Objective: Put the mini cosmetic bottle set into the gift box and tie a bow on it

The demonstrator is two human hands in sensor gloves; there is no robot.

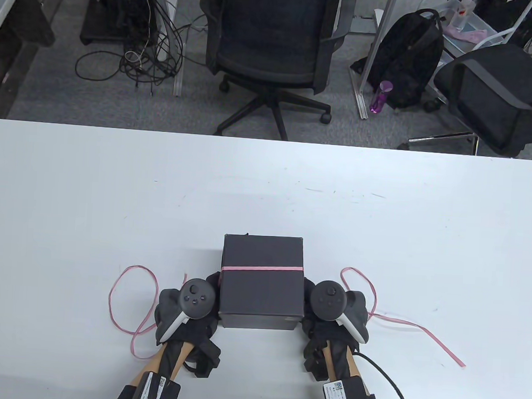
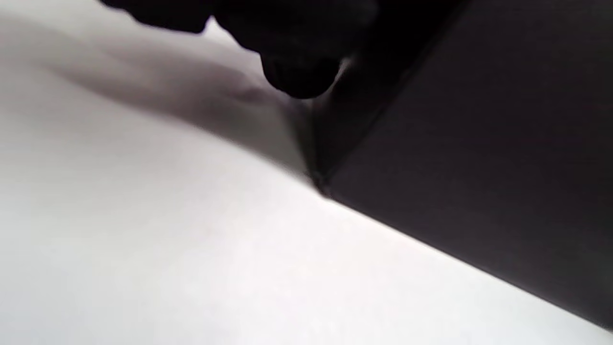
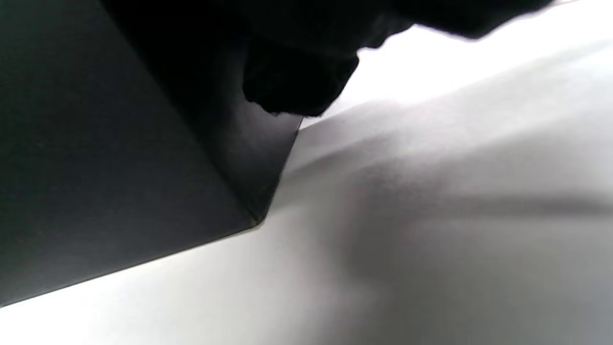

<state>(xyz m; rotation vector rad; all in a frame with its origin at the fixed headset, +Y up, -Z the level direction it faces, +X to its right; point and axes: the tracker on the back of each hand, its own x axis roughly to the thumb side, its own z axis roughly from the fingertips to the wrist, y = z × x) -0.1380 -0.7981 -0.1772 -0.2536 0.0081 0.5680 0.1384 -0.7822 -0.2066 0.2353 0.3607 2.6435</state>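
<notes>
The black gift box (image 1: 261, 280) is sitting lid-on toward the near edge of the white table (image 1: 68, 196), and both hands are flanking it; the left hand (image 1: 187, 309) is pressing up against the box's left side and the right hand (image 1: 333, 312) against its right side; honestly can't tell from any view whether the fingers are curling around the box or just lying flat on it, the wrist views are only showing dark glove blurs by the box corners. A pink ribbon (image 1: 262, 268) is running across the lid, its loose ends trailing out on the table either side.
</notes>
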